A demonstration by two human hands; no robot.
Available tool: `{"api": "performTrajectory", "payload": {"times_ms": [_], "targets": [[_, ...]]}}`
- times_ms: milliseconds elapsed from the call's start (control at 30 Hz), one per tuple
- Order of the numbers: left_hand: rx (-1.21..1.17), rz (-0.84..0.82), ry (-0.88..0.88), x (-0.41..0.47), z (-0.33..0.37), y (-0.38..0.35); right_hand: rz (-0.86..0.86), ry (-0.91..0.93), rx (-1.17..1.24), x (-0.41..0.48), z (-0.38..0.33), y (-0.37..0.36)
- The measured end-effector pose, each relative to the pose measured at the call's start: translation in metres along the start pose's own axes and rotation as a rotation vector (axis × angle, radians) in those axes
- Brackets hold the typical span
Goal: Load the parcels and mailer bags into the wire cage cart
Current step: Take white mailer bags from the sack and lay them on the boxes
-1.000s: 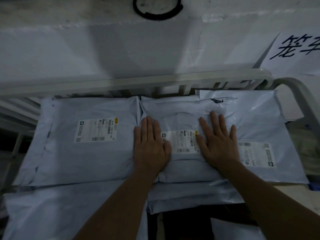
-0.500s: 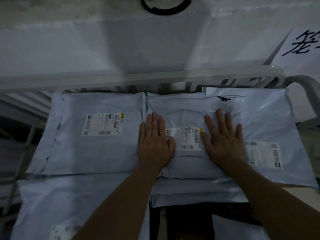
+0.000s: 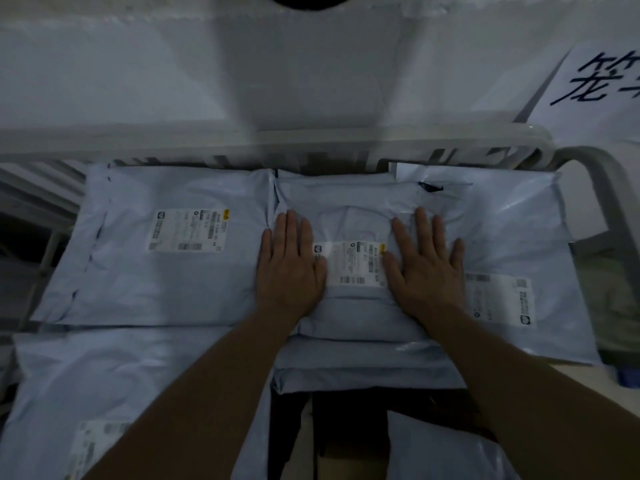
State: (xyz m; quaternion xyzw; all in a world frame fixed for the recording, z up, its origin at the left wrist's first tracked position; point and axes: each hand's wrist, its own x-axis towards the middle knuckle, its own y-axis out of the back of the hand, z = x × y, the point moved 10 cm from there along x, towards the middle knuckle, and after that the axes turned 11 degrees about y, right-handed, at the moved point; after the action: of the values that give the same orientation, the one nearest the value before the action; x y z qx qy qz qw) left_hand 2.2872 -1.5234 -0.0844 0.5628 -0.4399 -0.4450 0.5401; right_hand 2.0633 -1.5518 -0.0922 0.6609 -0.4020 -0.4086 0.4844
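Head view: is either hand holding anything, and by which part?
Nothing is held. The left hand and right hand lie flat, fingers straight, on the middle mailer bag, one on each side of its label.

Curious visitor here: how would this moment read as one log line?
left hand: flat on middle mailer bag | right hand: flat on same bag

open: dark gap (image 3: 291, 431) at near edge | blocked: cart rail (image 3: 242, 142) at back; mailer bags (image 3: 166, 282) covering top
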Motion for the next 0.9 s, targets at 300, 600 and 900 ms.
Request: {"api": "performTrajectory", "payload": {"times_ms": [300,600,900], "targets": [[-0.033,-0.24,0.121,-0.084,-0.017,0.036,-0.216,-0.046,-0.152,-0.042,-0.021,0.038],[-0.028,-0.351,0.088,-0.214,-0.014,0.082,-0.323,0.295,-0.254,-0.176,-0.068,0.061],[-0.111,-0.413,-0.08,-0.311,0.033,0.106,-0.341,0.298,-0.306,-0.312,-0.075,0.078]]}}
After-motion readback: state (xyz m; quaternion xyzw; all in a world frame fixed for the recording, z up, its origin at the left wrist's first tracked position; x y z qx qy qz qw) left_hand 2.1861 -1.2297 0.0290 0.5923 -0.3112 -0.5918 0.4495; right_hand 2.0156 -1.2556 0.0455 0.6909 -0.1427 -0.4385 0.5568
